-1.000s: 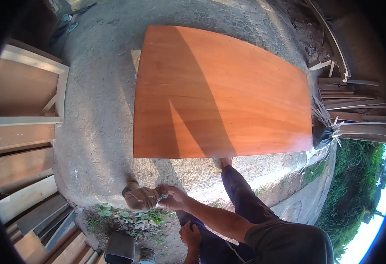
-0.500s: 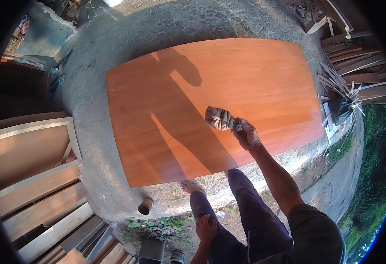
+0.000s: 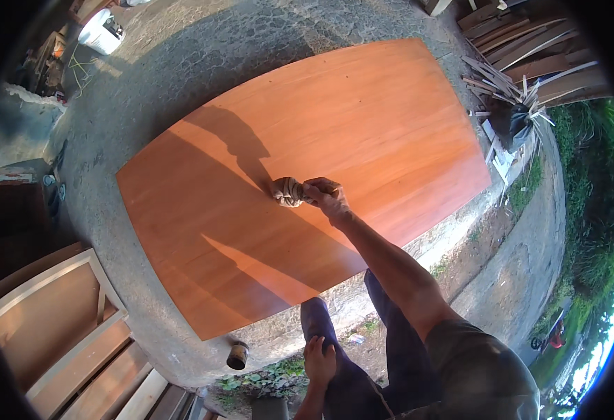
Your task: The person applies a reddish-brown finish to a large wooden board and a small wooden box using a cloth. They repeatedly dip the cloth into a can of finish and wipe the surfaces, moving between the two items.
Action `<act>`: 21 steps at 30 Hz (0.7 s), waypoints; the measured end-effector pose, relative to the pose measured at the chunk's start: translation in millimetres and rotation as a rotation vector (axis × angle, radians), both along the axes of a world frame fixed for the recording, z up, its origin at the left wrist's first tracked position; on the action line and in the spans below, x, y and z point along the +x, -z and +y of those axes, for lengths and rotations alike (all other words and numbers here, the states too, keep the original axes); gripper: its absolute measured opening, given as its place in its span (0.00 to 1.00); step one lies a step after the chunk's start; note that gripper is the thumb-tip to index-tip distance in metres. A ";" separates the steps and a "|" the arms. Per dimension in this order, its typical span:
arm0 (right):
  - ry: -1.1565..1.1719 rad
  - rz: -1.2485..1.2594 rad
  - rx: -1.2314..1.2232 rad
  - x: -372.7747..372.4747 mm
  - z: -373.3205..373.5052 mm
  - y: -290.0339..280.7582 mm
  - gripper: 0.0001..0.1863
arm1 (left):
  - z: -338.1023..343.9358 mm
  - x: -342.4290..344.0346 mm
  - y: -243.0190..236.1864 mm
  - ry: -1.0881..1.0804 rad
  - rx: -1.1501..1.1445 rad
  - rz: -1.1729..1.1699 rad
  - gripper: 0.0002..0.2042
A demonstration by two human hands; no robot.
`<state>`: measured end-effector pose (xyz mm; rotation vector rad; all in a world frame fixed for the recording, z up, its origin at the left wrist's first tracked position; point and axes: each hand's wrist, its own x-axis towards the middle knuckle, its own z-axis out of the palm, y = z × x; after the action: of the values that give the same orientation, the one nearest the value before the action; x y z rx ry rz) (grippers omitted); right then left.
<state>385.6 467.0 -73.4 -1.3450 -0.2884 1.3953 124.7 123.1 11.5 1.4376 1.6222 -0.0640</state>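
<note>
My right hand (image 3: 326,198) is closed on a wadded cloth applicator (image 3: 287,192), reaching over a large orange-brown wooden panel (image 3: 384,119) that lies on the concrete. The wad is at the panel's surface near its middle; whether it touches is unclear. My left hand (image 3: 319,358) rests on my left leg, fingers apart and slightly bent, holding nothing. A small dark can (image 3: 237,355) stands just outside the panel's near edge.
Boards (image 3: 76,371) and a framed panel (image 3: 41,315) lean at lower left. Scrap strips (image 3: 510,42) and a black bag (image 3: 519,126) lie at right. A white bucket (image 3: 100,31) stands at upper left. A person (image 3: 552,339) in red is beside the road on the right.
My right hand has swung from beside the small can up and over the panel with the cloth wad, then slightly left toward the shadow. The camera view has turned as well.
</note>
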 end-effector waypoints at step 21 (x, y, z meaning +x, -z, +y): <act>0.200 -0.680 -0.110 586.9 -58.0 10.1 0.07 | -22.9 144.9 25.7 0.384 -0.207 0.299 0.23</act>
<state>972.5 409.0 -83.5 -1.8611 -0.5116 0.7623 269.6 100.2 -14.2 1.6114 1.4951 -0.6756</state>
